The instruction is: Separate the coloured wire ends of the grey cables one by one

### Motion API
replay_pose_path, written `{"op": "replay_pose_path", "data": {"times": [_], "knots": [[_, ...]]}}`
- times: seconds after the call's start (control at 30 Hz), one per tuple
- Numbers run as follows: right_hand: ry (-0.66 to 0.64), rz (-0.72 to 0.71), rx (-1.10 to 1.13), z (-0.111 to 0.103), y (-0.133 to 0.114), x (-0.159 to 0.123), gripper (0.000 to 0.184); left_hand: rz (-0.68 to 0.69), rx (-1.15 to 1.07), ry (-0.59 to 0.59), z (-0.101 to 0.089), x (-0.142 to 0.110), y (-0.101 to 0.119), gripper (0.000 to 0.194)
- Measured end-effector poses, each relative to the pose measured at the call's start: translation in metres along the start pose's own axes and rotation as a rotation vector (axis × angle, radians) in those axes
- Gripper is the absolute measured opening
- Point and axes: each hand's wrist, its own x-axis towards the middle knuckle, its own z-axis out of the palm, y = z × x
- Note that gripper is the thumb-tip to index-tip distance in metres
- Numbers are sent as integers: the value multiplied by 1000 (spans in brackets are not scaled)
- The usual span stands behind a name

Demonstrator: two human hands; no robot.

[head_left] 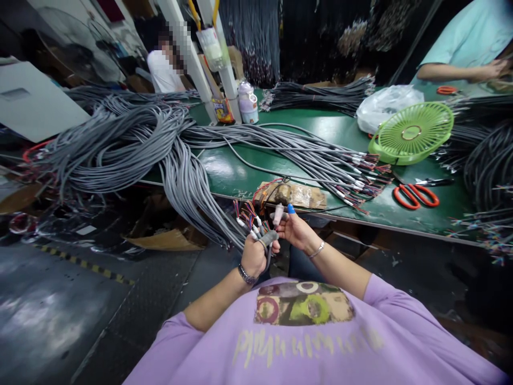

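My left hand (255, 256) is closed round several grey cables (210, 216), just off the table's front edge. Their stripped ends, with white sleeves and thin coloured wires (251, 214), point up out of the fist. A greyish cover sits on a digit of this hand. Close beside the wire ends is my right hand (298, 231), its fingers bent together, with a blue cover on one digit and a pale one on another. What lies between its fingertips is too small to make out. Behind both hands, a taped cardboard piece (308, 196) with a dark tool on it lies at the edge.
A large grey cable coil (116, 144) drapes over the green table (224, 166), more cable ends (356, 179) fanning rightward. Orange-handled scissors (416, 195), a green fan (412, 132), a plastic bag (387, 104) and a bottle (248, 102) stand around. Two other people work beyond.
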Motion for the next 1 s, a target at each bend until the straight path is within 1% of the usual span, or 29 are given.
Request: {"op": "replay_pose_path", "data": {"times": [0.1, 0.17, 0.23, 0.3, 0.37, 0.4, 0.47, 0.57, 0.63, 0.67, 0.73, 0.8, 0.87, 1.0], "knots": [[-13, 39, -23, -4, -3, -5, 54, 24, 9, 19, -4, -6, 0, 25], [-19, 41, -32, -3, -6, -5, 51, 53, 0, 35, -5, -9, -1, 22], [-19, 17, -50, 1, -10, -3, 43, 83, -19, 53, -5, -9, -1, 21], [-10, -37, -82, 5, -12, -1, 32, 102, -32, 75, -3, -7, -1, 21], [3, -89, -109, 8, -11, 0, 26, 106, -34, 98, -1, -4, -1, 23], [6, -105, -114, 8, -10, 1, 27, 106, -32, 109, 0, -3, -1, 23], [28, -135, -118, 7, -5, 2, 33, 102, -30, 124, 1, -1, -1, 23], [85, -268, -185, 1, 3, 5, 45, 95, -18, 132, 2, 2, -2, 22], [80, -320, -210, -1, 6, 8, 46, 96, -10, 126, 3, 3, -3, 24], [55, -299, -191, -1, 6, 9, 47, 97, -10, 122, 3, 4, -3, 25], [-3, -189, -98, 0, 6, 12, 47, 94, -16, 117, 3, 5, -4, 25], [-26, -95, -1, 4, 4, 14, 45, 86, -17, 117, 3, 5, -5, 25], [-2, -73, 63, 8, 3, 15, 42, 81, -11, 120, 2, 6, -7, 25], [70, -106, 113, 14, 4, 15, 38, 73, 10, 113, 0, 6, -11, 29]]}}
